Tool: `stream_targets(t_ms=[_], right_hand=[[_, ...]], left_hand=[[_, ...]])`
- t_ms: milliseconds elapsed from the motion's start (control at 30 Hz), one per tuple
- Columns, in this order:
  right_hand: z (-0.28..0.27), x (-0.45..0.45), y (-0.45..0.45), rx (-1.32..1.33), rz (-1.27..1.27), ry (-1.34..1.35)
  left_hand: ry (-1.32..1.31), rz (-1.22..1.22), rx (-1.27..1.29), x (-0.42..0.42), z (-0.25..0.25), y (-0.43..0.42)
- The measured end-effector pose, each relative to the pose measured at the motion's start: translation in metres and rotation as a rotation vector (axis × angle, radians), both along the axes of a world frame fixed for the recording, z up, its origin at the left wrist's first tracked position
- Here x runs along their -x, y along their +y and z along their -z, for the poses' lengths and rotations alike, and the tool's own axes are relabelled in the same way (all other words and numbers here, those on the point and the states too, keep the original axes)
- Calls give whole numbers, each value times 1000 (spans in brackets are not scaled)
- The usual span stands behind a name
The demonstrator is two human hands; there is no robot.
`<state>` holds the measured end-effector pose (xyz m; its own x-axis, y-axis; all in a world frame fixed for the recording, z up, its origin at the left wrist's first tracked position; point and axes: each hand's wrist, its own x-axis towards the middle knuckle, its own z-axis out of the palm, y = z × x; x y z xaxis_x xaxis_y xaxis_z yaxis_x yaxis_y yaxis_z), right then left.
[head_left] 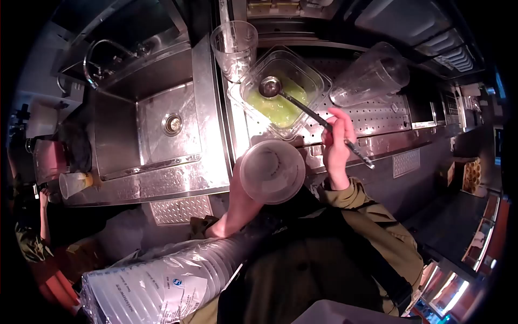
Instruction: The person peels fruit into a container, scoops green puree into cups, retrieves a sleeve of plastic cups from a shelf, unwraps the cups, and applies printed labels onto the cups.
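My left hand is wrapped round a translucent plastic cup, its open mouth facing up toward me; most of the fingers are hidden behind it. In my right hand is the long dark handle of a ladle. The ladle's small round bowl hangs over a clear square tub that holds pale green, pulpy stuff. The cup is just on the near side of this tub. Below my left forearm lies a plastic-wrapped stack of cups.
A steel sink with a tap is on the left. Tall clear jugs, one upright and one tilted, flank the tub on a perforated steel counter. Another person's hand shows at far left, near a cup.
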<state>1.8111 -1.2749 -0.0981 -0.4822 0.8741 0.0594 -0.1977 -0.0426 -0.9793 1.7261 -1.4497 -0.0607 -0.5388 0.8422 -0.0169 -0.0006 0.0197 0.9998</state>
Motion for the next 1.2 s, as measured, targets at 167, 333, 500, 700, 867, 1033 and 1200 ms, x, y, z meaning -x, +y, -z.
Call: stream_targets(t_ms=[167, 333, 500, 700, 867, 1033, 1200], right_hand=[[-27, 6, 22, -49, -158, -171], [-17, 12, 27, -7, -261, -209], [15, 20, 16, 226, -192, -346], [-22, -69, 7, 128, -639, -781], [-82, -51, -26, 4, -1321, -464], [-76, -20, -142, -593, -1981, 255], [-23, -106, -266, -2, -2682, 186]], left_hand=[[-295, -189, -148, -15, 20, 3], [-75, -551, -376, 21, 15, -1], [-89, -588, -97, 36, 56, -49], [-50, -306, -545, 61, -44, -92], [116, 641, -1068, 44, -128, -121], [250, 239, -902, -91, -151, -188], [259, -1296, -487, -275, -124, -232]])
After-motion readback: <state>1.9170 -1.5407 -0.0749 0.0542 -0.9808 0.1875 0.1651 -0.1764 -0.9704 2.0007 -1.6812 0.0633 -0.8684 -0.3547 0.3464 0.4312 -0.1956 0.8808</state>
